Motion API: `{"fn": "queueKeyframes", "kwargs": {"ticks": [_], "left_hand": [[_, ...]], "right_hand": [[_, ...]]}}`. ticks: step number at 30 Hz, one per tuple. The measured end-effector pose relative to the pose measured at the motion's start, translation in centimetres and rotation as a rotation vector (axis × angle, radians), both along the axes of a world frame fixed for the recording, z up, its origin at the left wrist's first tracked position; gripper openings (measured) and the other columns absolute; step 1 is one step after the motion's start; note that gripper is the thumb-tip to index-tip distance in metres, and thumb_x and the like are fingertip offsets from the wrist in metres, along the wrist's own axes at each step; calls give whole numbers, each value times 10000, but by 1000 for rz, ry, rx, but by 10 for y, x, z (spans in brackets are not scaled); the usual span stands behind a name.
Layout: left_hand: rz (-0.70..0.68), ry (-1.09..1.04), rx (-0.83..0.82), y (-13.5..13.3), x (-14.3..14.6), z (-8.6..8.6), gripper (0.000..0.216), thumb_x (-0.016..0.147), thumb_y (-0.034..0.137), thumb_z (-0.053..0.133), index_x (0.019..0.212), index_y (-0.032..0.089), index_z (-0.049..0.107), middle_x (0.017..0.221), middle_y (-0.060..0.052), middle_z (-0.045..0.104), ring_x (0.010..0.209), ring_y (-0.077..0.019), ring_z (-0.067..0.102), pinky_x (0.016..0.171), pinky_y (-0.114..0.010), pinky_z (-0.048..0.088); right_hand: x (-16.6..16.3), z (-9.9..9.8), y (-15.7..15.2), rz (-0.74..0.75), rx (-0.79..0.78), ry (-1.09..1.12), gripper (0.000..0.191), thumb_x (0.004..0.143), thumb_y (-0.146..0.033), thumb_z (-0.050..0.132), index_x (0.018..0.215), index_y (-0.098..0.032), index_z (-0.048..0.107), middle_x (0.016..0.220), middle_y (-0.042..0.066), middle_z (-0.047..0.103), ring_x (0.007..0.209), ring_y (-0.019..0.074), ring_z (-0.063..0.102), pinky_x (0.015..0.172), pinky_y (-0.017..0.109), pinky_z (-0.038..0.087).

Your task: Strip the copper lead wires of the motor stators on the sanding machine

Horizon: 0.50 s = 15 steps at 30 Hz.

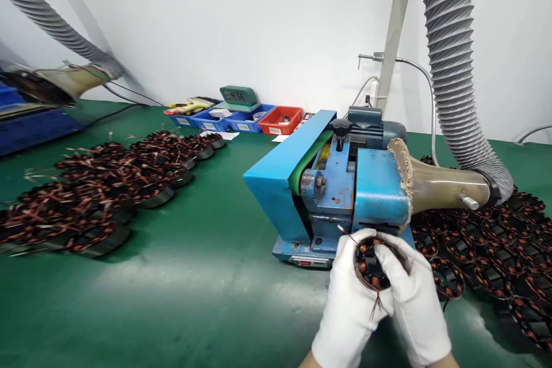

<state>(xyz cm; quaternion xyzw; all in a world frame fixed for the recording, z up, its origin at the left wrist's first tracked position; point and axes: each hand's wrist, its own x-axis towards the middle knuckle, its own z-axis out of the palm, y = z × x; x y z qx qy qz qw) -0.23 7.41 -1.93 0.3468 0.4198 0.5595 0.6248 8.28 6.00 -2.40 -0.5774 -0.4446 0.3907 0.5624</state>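
Note:
Both my hands wear white gloves and hold one motor stator [371, 267], a black ring with copper windings inside. My left hand [345, 305] grips its left side and underside. My right hand [411, 287] wraps its right side, with the thumb reaching into the ring's opening. A few thin wire ends stick out at the upper left and at the bottom of the stator. Just behind my hands stands a blue belt sander [332, 190] with a green belt under its cover. The fingers behind the stator are hidden.
Many stators [107, 184] with loose wires lie at left, and more stators [495, 253] are grouped at right. Blue bins [211, 123] and a red bin [280, 121] line the wall beside a digital clock [238, 96]. A grey hose [451, 57] joins the sander's duct.

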Motion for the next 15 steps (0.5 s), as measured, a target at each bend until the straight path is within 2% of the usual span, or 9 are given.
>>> {"fn": "queueKeyframes", "kwargs": {"ticks": [3,6,11,13,15], "left_hand": [[-23,1,15,-2,3,-5,330,619,262,703,910,218,553,948,-56,653,881,-229,660,801,-349,535],[-48,113,110,-3,3,-7,504,518,188,773,959,212,530,1034,-66,588,951,-244,631,851,-355,515],[-84,112,132,0,3,-3,574,486,191,788,992,206,517,1098,-82,541,992,-260,613,870,-374,509],[-67,66,89,-3,3,-1,542,487,228,788,965,209,532,1039,-66,570,936,-250,632,829,-365,530],[-51,9,-2,-11,1,-2,402,584,320,728,932,220,553,948,-50,613,863,-240,653,766,-363,549]], "right_hand": [[3,-1,-3,-7,-35,-14,236,833,-370,584,953,-213,713,984,62,740,946,244,666,855,356,506],[6,-2,-3,-9,-52,4,240,826,-372,595,962,-212,711,976,59,740,943,245,666,864,362,503],[6,5,0,-30,-44,41,257,811,-365,606,954,-183,717,977,84,742,937,254,667,842,354,528],[3,8,-3,-37,-35,52,262,809,-365,604,948,-174,720,969,90,745,916,254,676,820,342,542],[0,7,-12,-36,-26,25,265,804,-366,602,942,-178,727,951,89,751,881,251,689,789,326,553]]}}
